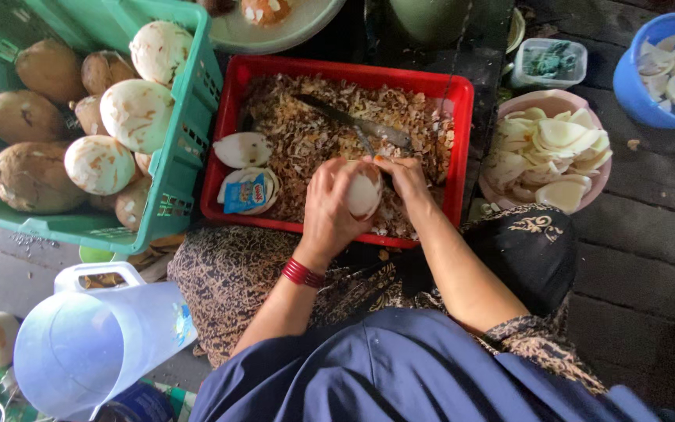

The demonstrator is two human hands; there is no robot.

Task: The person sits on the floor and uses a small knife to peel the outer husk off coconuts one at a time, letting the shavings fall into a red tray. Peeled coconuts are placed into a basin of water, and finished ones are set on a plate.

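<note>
hands: left grips coconut, right peeler | red crate beneath

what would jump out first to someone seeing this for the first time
The eye lands on the red crate in the middle, heaped with brown shavings, where the left hand cups a white peeled coconut piece and the right hand works a small blade on it. To the left, a green crate holds whole coconuts, some brown, some pared white. To the right, a pink bowl brims with white coconut slices.
</note>
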